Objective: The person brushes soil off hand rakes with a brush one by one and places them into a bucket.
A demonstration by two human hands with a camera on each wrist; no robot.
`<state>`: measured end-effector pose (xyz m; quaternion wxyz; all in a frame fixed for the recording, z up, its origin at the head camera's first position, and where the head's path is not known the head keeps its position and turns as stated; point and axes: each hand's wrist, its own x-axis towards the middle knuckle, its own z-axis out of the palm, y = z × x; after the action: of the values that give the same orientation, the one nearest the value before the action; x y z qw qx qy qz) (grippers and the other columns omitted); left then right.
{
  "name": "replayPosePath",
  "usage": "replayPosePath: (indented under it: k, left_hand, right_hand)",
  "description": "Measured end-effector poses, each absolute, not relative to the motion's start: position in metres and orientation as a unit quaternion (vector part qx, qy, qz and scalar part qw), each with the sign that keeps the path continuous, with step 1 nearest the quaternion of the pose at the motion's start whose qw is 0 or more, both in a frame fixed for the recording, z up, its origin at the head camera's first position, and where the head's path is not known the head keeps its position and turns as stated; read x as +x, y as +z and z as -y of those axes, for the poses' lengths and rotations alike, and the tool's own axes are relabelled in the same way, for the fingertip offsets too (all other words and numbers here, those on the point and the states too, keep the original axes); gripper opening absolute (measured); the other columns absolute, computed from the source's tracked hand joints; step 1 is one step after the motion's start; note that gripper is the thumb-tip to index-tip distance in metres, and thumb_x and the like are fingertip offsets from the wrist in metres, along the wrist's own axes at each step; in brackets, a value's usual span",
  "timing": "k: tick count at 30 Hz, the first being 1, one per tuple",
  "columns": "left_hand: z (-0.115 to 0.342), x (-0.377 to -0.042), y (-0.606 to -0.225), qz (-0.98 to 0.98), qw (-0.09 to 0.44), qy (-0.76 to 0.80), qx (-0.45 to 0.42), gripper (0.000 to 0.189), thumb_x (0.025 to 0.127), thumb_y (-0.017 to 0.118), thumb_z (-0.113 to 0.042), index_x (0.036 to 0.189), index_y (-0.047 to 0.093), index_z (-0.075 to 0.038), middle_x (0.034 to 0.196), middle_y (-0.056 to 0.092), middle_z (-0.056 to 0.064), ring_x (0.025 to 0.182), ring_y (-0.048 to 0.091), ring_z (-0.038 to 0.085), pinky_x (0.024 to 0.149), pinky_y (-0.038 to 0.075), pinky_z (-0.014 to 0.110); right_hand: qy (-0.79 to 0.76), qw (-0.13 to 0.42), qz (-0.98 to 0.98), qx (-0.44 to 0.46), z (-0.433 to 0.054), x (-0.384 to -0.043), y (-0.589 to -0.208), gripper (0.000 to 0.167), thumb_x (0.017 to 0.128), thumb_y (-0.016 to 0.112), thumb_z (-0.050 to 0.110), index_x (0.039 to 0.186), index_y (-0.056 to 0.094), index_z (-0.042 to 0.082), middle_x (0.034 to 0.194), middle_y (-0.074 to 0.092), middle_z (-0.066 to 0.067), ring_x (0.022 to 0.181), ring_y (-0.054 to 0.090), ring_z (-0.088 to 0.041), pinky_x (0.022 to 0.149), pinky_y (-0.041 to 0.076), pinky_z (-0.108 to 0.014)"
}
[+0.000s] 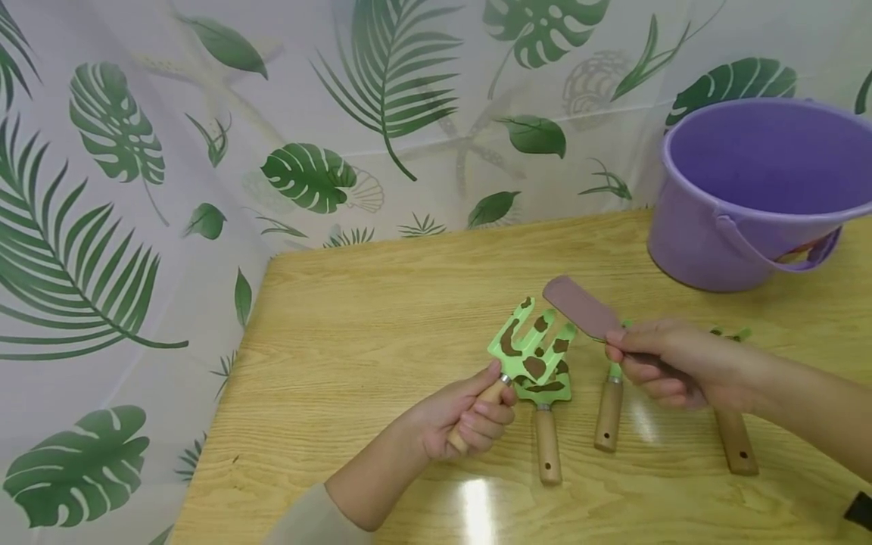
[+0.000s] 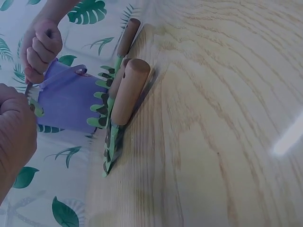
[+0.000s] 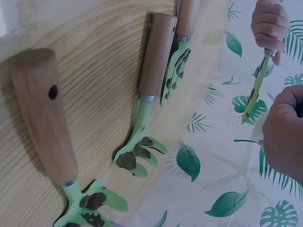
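Note:
My left hand [image 1: 470,416] grips the wooden handle of a green hand fork [image 1: 521,352] with brown patches, its tines pointing up and away. In my right hand [image 1: 668,363] is a brush with a flat mauve-brown back [image 1: 582,306], its end close to the fork's tines. Whitish bristles [image 3: 259,127] show on its underside in the right wrist view. Below the hands lie a green, brown-patched flat-headed tool [image 1: 548,446], partly hidden by the fork, a small rake [image 3: 156,56] and another pronged tool [image 3: 45,113], all wooden-handled.
A purple bucket [image 1: 736,242] with its handle hanging down stands at the back right of the wooden table [image 1: 354,325]. Behind and to the left hangs a leaf-patterned cloth [image 1: 436,113]. A small black object [image 1: 860,511] shows at the right edge.

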<state>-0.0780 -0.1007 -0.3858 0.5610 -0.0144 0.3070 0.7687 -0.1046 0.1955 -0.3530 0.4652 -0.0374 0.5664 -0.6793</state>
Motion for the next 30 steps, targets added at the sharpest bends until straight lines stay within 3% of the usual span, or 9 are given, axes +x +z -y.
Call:
replayPosePath:
  k: [15,23,30]
  left_hand:
    - [0.086,-0.081,-0.384,-0.271,0.563,0.781,-0.011,0.046,0.101,0.028,-0.048,0.078,0.051,-0.015,0.056,0.042,-0.012,0.040,0.039,-0.007,0.033,0.022,0.003]
    - [0.082,-0.080,-0.382,-0.265,0.562,0.783,-0.030,0.046,0.096,0.028,-0.053,0.081,0.048,-0.015,0.056,0.042,-0.012,0.040,0.039,-0.006,0.035,0.023,0.003]
    - [0.082,-0.079,-0.383,-0.274,0.568,0.775,-0.027,0.046,0.098,0.028,-0.051,0.079,0.048,-0.015,0.056,0.040,-0.012,0.040,0.037,-0.006,0.034,0.022,0.003]
  right_hand:
    - [-0.678,0.528,-0.507,-0.070,-0.166,-0.092,-0.337,0.025,0.102,0.042,0.028,0.087,0.050,0.010,0.060,0.037,0.007,0.043,0.027,-0.003,0.038,0.019,-0.019]
    - [-0.653,0.518,-0.547,-0.078,-0.154,-0.089,-0.347,0.026,0.101,0.043,0.029,0.085,0.050,0.009,0.058,0.036,0.008,0.042,0.029,-0.002,0.037,0.022,-0.017]
    - [-0.625,0.501,-0.593,-0.077,-0.157,-0.087,-0.355,0.028,0.102,0.041,0.028,0.084,0.050,0.008,0.056,0.037,0.007,0.040,0.029,-0.002,0.036,0.022,-0.019]
